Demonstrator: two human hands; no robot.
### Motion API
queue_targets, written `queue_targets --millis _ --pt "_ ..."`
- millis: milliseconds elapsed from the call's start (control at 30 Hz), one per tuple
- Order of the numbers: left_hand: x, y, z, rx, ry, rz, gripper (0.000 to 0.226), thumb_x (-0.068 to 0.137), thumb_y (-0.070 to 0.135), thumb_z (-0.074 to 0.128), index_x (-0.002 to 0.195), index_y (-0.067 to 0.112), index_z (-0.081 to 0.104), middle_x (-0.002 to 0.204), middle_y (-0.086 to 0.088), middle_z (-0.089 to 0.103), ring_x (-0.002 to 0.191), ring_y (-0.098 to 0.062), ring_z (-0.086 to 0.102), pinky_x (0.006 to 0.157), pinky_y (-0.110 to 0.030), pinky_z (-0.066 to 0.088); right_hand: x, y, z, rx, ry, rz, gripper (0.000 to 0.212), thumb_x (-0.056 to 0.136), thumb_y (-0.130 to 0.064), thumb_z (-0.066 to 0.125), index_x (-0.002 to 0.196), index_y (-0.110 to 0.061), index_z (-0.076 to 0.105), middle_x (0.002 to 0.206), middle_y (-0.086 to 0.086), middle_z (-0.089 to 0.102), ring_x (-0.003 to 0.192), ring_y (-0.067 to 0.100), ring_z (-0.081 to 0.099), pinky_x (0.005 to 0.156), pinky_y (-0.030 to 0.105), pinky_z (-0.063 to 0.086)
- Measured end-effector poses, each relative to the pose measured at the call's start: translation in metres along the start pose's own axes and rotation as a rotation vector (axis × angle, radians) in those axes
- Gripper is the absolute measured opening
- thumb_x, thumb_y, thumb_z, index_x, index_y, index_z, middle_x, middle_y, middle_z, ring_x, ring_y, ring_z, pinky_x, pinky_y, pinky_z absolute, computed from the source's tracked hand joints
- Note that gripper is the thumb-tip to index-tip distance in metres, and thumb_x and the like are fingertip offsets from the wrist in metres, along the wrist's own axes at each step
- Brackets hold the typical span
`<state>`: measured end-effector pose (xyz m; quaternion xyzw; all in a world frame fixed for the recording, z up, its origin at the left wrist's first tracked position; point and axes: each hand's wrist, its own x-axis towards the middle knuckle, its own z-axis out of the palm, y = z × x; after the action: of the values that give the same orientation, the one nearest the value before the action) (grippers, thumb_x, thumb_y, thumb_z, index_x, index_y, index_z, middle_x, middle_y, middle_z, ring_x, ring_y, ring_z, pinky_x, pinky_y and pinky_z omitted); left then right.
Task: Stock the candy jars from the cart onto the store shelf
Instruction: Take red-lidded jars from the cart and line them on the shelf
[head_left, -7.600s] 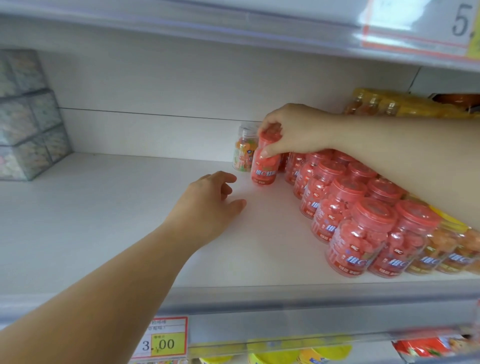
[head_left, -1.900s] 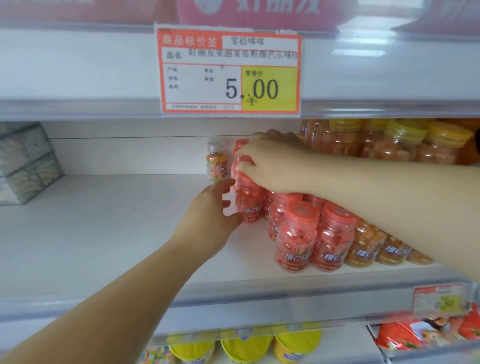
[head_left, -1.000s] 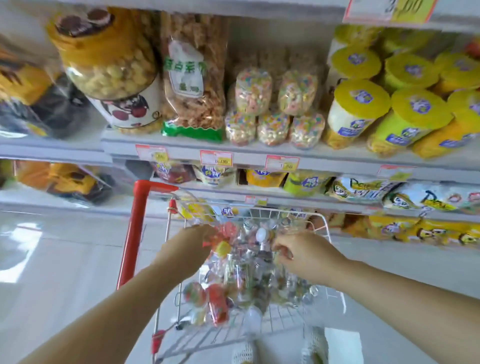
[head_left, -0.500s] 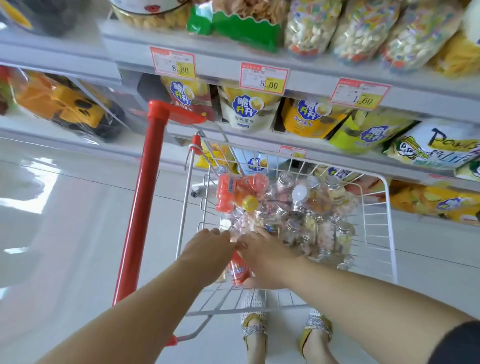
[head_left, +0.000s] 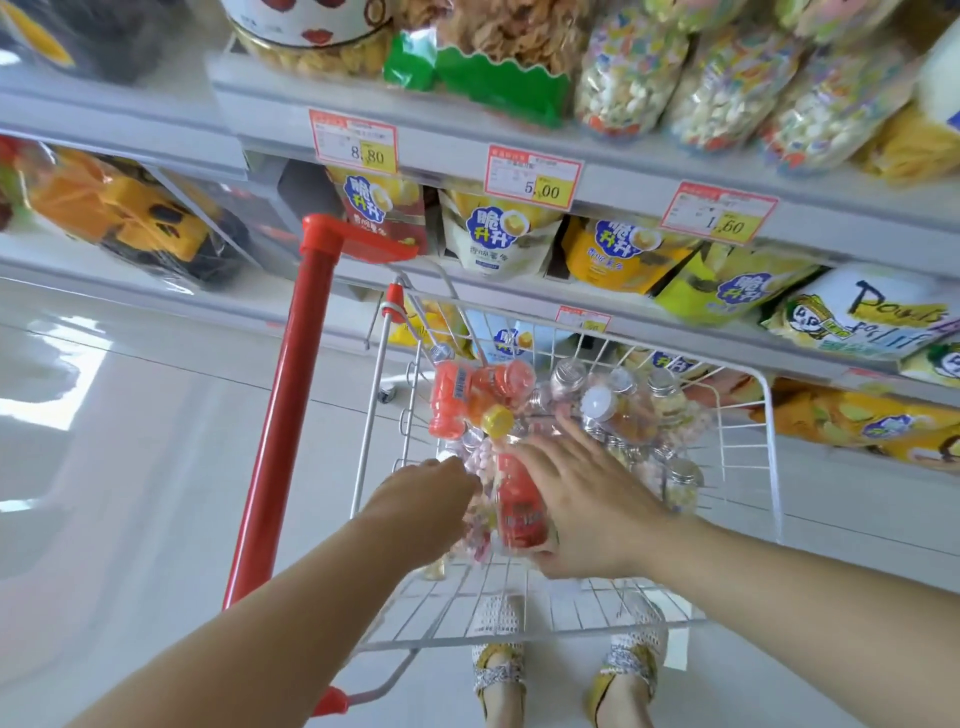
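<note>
My hands have drawn apart: the red jar now shows between them, lying near-left in the cart. Right hand lies against it, fingers spread straight; left hand fingers are hidden, so I cannot tell. Light, smooth plastic, probably slippery; I'd wrap its middle.

Open-topped cart basket, candy jars heaped mid-basket, bare wire floor nearest, red post at left.

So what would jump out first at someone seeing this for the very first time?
The bright red cart handle standing at left, then the white wire cart in the middle, heaped with small candy jars. The left hand and right hand flank a red jar at its near side.
</note>
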<state>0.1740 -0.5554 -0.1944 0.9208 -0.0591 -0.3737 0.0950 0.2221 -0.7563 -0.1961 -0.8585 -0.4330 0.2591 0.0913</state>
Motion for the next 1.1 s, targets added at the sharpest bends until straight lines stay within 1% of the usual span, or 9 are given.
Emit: queue_targets --millis 100,200,333,467,533,767,900,1033,1100 --pt "0.030 0.002 -0.009 0.072 0.134 -0.046 0.049 0.096 0.016 0.056 0.142 0.024 0.041 0.145 -0.001 0.043 0.123 -0.024 0.054 0.096 -0.037 0.049 -0.014 0.024 -0.026 0.236 0.101 0.161 0.110 0.070 -0.071 0.069 0.152 -0.024 0.013 0.154 -0.006 0.024 0.141 0.013 0.024 0.118 0.024 0.008" --pt "0.064 -0.003 -0.007 0.313 0.171 -0.077 0.067 0.094 0.015 0.058 0.151 0.021 0.024 0.161 -0.010 0.016 0.139 -0.037 0.038 0.107 -0.045 0.042 -0.024 0.044 -0.034 0.474 0.200 0.300 0.109 0.062 -0.066 0.072 0.149 -0.031 0.015 0.143 -0.011 0.031 0.133 0.011 0.035 0.115 0.036 0.031" --pt "0.089 -0.007 0.000 0.473 0.123 -0.181 0.076 0.090 0.034 0.066 0.152 0.024 0.021 0.162 -0.010 0.005 0.127 -0.039 0.046 0.100 -0.043 0.041 -0.035 0.056 -0.034 0.756 0.294 0.371 0.109 0.066 -0.042 0.086 0.151 -0.032 0.019 0.140 -0.012 0.034 0.125 0.000 0.044 0.101 0.009 0.035" --pt "0.100 -0.014 0.001 0.568 0.112 -0.202 0.079 0.089 0.037 0.065 0.153 0.028 0.019 0.164 -0.006 -0.001 0.133 -0.035 0.041 0.100 -0.040 0.038 -0.039 0.060 -0.033 0.869 0.321 0.349 0.096 0.062 -0.041 0.083 0.140 -0.053 0.029 0.136 -0.016 0.031 0.123 0.005 0.049 0.104 0.036 0.047" --pt "0.102 -0.017 -0.001 0.615 0.132 -0.195 0.072 0.093 0.027 0.060 0.153 0.028 0.020 0.165 -0.007 -0.004 0.137 -0.031 0.038 0.103 -0.040 0.037 -0.042 0.059 -0.036 0.904 0.304 0.327 0.085 0.061 -0.036 0.080 0.131 -0.057 0.037 0.134 -0.017 0.030 0.120 0.003 0.050 0.101 0.036 0.050" --pt "0.091 -0.007 -0.015 0.561 0.168 -0.139 0.063 0.091 0.023 0.061 0.147 0.020 0.032 0.154 -0.016 0.025 0.104 -0.028 0.063 0.084 -0.036 0.049 -0.051 0.066 -0.053 1.210 0.303 0.365 0.073 0.058 -0.040 0.087 0.121 -0.045 0.050 0.131 0.005 0.046 0.107 0.020 0.065 0.091 0.037 0.056" --pt "0.067 0.007 -0.051 0.280 0.175 -0.177 0.040 0.092 0.023 0.050 0.132 0.023 0.046 0.129 -0.004 0.046 0.098 -0.028 0.065 0.071 -0.036 0.049 -0.060 0.062 -0.081 1.358 0.390 0.440 0.052 0.071 -0.042 0.083 0.113 -0.028 0.057 0.107 -0.005 0.068 0.092 0.012 0.069 0.076 0.026 0.056" --pt "0.027 0.027 -0.102 -0.234 0.294 -0.070 0.021 0.088 0.034 0.054 0.106 0.029 0.063 0.100 0.006 0.058 0.084 -0.017 0.063 0.077 -0.031 0.054 -0.068 0.050 -0.122 1.333 0.512 0.515 0.032 0.076 -0.051 0.064 0.098 -0.028 0.063 0.104 0.000 0.067 0.091 0.015 0.067 0.073 0.036 0.057" --pt "-0.004 0.040 -0.137 -0.417 0.311 0.018 0.018 0.085 0.034 0.061 0.103 0.033 0.064 0.088 0.011 0.062 0.077 -0.008 0.061 0.070 -0.023 0.050 -0.076 0.043 -0.149 1.310 0.558 0.488 0.022 0.087 -0.040 0.063 0.098 -0.021 0.062 0.100 -0.001 0.066 0.083 0.007 0.065 0.064 0.023 0.054"
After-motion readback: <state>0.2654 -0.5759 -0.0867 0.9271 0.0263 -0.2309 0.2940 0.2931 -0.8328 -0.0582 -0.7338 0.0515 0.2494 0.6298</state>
